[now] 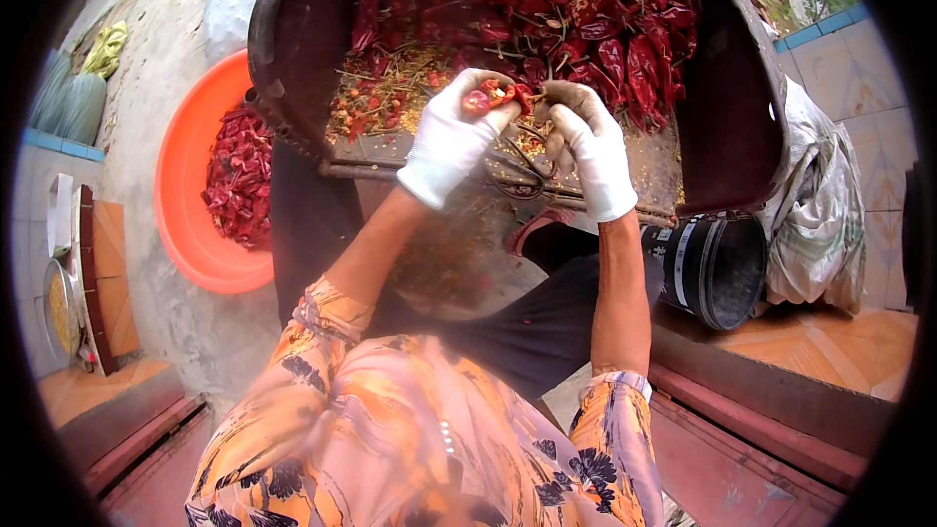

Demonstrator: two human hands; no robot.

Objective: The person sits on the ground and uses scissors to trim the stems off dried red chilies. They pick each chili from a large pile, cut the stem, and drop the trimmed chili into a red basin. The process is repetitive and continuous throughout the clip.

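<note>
White-gloved left hand (451, 137) pinching a dried red chilli (488, 98), right hand (590, 141) clasping dark scissors (522, 166): cut close to the stem, clear of fingers.

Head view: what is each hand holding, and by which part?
Left hand pinches a red dried chili between its fingertips, by the pod's end. Right hand appears to hold scissors by the handles, its fingers closed; the blades cannot be made out.
</note>
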